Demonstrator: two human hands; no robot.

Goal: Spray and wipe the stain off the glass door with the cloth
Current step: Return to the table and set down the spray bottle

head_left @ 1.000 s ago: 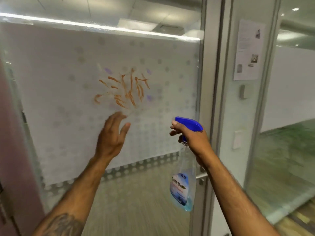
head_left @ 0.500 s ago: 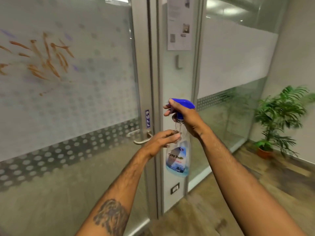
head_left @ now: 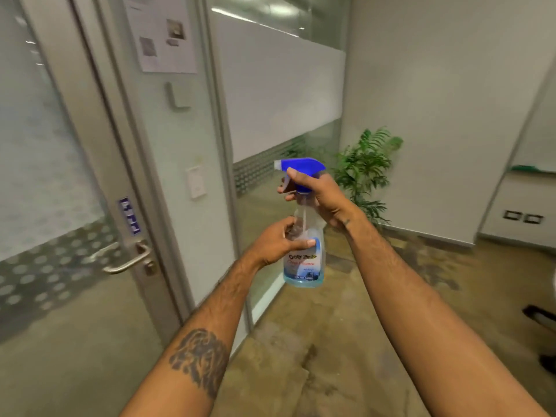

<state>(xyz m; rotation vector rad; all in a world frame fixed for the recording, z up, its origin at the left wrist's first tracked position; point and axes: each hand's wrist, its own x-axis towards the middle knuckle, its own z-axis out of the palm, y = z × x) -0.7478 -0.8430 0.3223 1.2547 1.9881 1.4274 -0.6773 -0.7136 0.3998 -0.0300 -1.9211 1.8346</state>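
Note:
A clear spray bottle with a blue trigger head and pale blue liquid hangs upright at the centre of the head view. My right hand grips its neck just under the trigger. My left hand wraps around the bottle's upper body from the left. The frosted glass door stands at the far left. Its orange stain is out of view, and no cloth is visible.
A metal door handle with a blue "PULL" sticker above it sits on the door's right edge. A glass partition runs behind the bottle. A potted plant stands in the corner. Brown floor spreads below.
The view has swung right, away from the stained glass. My left hand left the glass and now holds the bottle's body. The bottle stays in my right hand.

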